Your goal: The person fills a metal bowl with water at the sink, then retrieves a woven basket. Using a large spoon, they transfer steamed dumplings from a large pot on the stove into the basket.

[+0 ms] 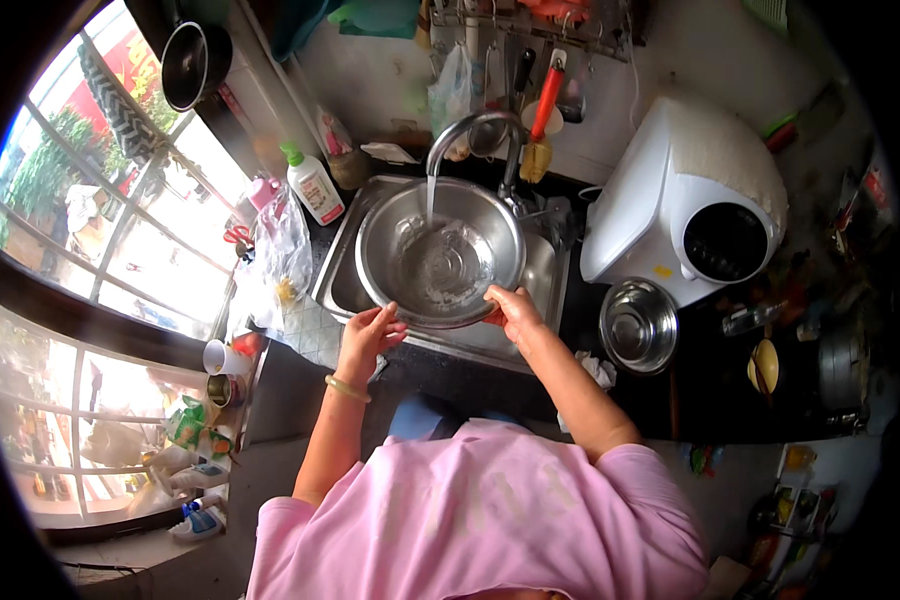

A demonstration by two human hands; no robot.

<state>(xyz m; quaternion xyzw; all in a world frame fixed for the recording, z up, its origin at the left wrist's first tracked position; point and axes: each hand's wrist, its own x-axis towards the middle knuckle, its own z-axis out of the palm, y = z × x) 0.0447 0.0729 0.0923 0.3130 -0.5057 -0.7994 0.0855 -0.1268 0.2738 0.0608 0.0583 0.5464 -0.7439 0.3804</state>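
A round stainless-steel basin [372,240] rests over the sink [335,285], slightly tilted toward me. From the curved faucet [467,120] a stream of water falls into it, and the shallow water inside ripples. My left hand [370,337], with a pale bangle at the wrist, pinches the basin's near rim at the left. At the near right, my right hand [514,309] grips the same rim, thumb on top and fingers partly hidden below.
A smaller metal bowl [639,325] stands on the dark counter to the right, beside a white rounded appliance [660,200]. At the left are a green-capped bottle [315,187] and a plastic bag [282,250]. Utensils, including a red-handled brush [547,105], hang behind the faucet.
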